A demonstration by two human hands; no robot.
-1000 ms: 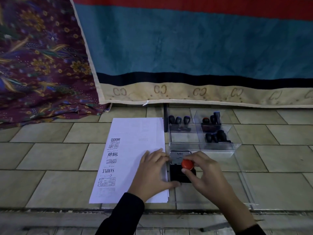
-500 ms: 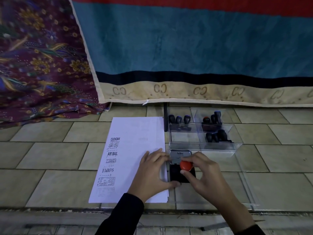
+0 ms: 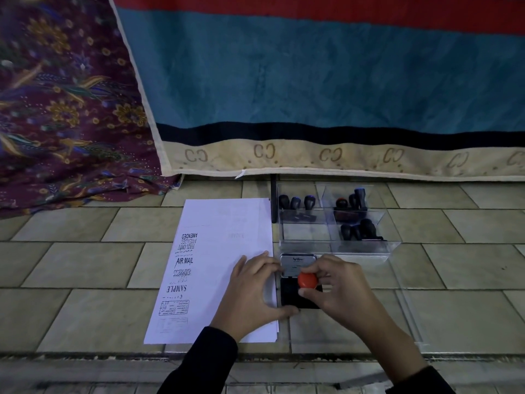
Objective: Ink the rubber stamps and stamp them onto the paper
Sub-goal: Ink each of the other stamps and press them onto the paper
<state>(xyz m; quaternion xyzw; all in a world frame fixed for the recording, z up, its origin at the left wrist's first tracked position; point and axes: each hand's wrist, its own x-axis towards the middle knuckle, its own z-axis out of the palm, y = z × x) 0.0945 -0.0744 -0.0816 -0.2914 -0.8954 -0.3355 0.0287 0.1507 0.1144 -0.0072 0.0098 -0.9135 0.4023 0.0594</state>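
A stamp with a red knob (image 3: pixel 307 280) stands on the black ink pad (image 3: pixel 291 297), whose open lid (image 3: pixel 297 262) reads "Artline". My right hand (image 3: pixel 341 291) pinches the red knob from the right. My left hand (image 3: pixel 250 291) lies with straight fingers on the right edge of the white paper (image 3: pixel 218 251), its thumb and fingertips against the pad's left side. The paper carries several black imprints down its left side, such as "AIR MAIL" and "SAMPLE".
A clear plastic organizer (image 3: pixel 366 248) behind the pad holds several black-handled stamps. Its clear lid (image 3: pixel 409 319) lies flat to the right. A blue and red blanket (image 3: pixel 312 81) and patterned maroon cloth (image 3: pixel 62 109) hang at the back. The tiled ledge's edge (image 3: pixel 113 356) runs close to me.
Nearly nothing has shifted. My right hand keeps the red-knobbed stamp on the ink pad, with only a slight movement, and my left hand stays on the paper.
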